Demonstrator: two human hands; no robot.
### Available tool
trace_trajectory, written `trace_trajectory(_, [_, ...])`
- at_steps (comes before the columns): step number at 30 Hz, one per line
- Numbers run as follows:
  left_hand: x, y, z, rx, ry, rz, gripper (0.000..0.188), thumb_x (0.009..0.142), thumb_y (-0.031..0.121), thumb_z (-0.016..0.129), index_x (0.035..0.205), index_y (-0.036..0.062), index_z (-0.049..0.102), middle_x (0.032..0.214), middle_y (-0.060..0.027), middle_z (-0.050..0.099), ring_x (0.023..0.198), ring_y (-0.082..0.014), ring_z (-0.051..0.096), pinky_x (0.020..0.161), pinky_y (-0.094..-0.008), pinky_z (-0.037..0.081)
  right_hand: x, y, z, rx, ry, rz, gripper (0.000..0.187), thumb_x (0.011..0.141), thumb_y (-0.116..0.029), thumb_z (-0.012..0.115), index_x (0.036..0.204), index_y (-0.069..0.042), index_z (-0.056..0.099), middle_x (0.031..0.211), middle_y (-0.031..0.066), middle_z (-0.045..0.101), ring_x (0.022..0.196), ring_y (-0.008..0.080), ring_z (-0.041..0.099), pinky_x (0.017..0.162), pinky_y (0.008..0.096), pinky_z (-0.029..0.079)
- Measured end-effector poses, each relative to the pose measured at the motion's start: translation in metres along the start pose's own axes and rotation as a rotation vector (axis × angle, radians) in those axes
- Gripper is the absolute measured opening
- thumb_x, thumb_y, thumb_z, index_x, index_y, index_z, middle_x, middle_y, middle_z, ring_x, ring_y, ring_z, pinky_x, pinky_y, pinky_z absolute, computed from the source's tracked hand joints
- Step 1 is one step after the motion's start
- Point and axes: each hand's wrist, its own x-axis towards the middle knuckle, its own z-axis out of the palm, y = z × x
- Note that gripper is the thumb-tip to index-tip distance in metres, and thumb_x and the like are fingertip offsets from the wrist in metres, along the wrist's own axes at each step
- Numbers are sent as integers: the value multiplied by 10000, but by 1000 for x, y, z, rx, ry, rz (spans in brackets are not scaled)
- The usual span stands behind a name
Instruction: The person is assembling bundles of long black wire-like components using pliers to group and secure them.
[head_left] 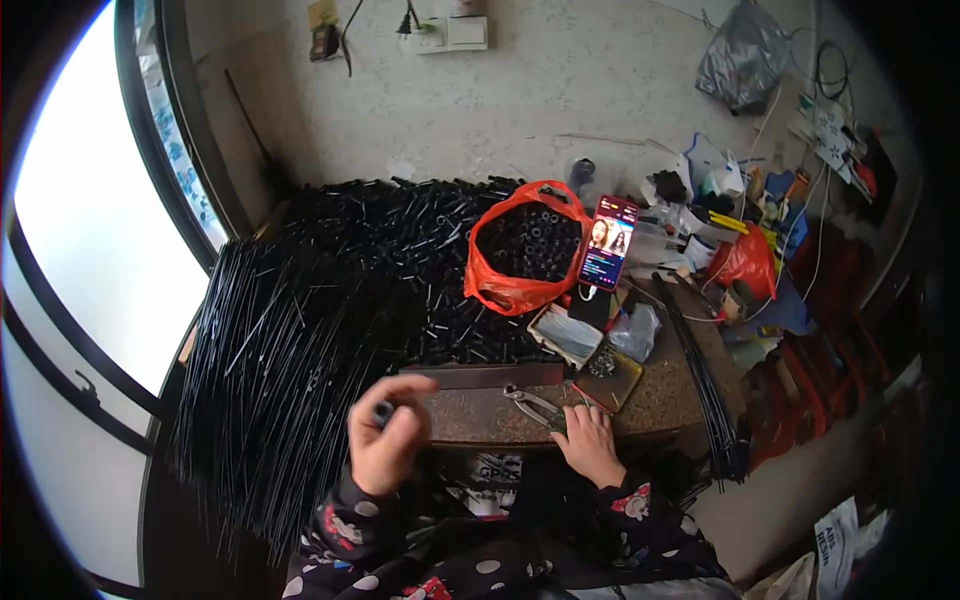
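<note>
My left hand is raised over the near edge of the table, slightly blurred, with its fingers curled round a short black tube. To its right, my right hand lies palm down on the table edge, fingers stretched out. Beside those fingers lies a pair of pincers, jaws toward the left; whether the fingertips touch its handles I cannot tell. A long dark metal bar runs along the table in front of a big heap of short black tubes.
Long thin black rods hang over the table's left side. A red plastic bag holds more tubes, with a lit phone propped beside it. An open tin and a shallow tray of small metal parts stand near my right hand; clutter fills the right.
</note>
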Motion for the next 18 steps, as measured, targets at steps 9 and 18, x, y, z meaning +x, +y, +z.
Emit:
trace_trajectory(9, [48,50,47,121,190,603,629,849,311,569,1304,-44,319,752,-9,499,683,-115,479,584,-265,401,-25,-39,-68,895,8,-177,501,781,-139,657,1231,-57,453,1146,129,557,982,294,576,813,359,458])
trace_trajectory(18, [11,74,79,524,-768,1003,241,799,128,579,1025,71,638,826,-71,593,622,-148,535,505,-223,385,2,175,-106,-78,409,603,412,854,-275,545,1191,-43,498,983,238,592,888,375,574,753,427,450])
